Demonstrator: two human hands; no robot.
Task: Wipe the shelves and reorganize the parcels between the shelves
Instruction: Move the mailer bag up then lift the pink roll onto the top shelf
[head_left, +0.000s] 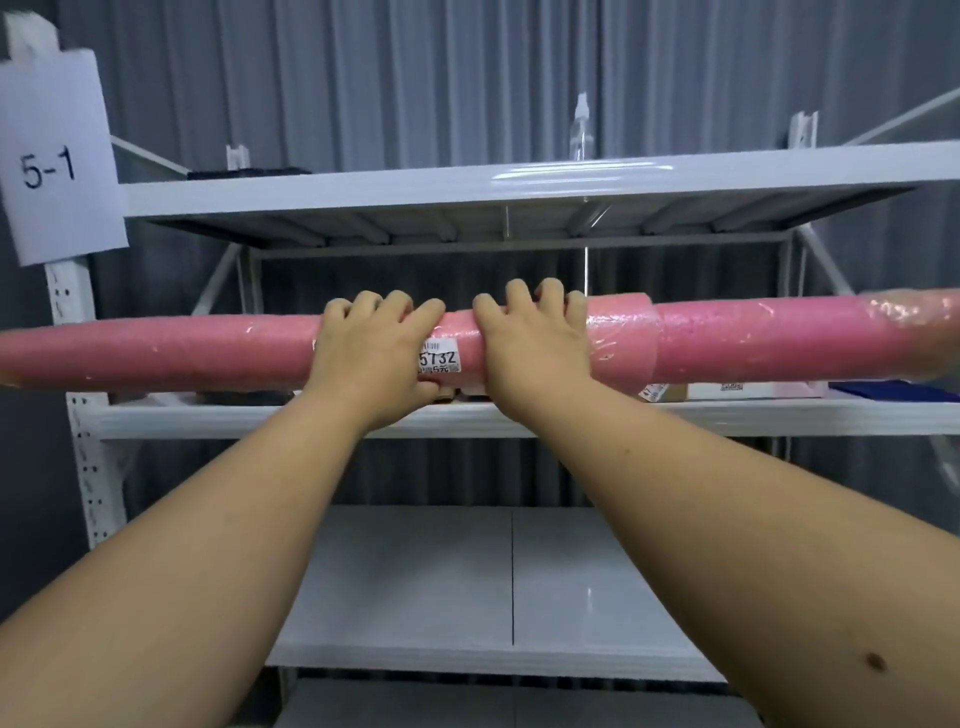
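In front of the middle shelf: a long pink roll parcel, held level between the top shelf and the lower shelf.
Long axis: left to right across the rack, both ends running past the frame's edges.
Label: white sticker at mid-length, facing the camera, between the hands.
Left hand: palm down, fingers curled over the top, clasping the roll.
Right hand: just beside it, same overhand clasp.
Arms: both stretched forward, near parallel.
Top shelf: spray bottle standing near the back.
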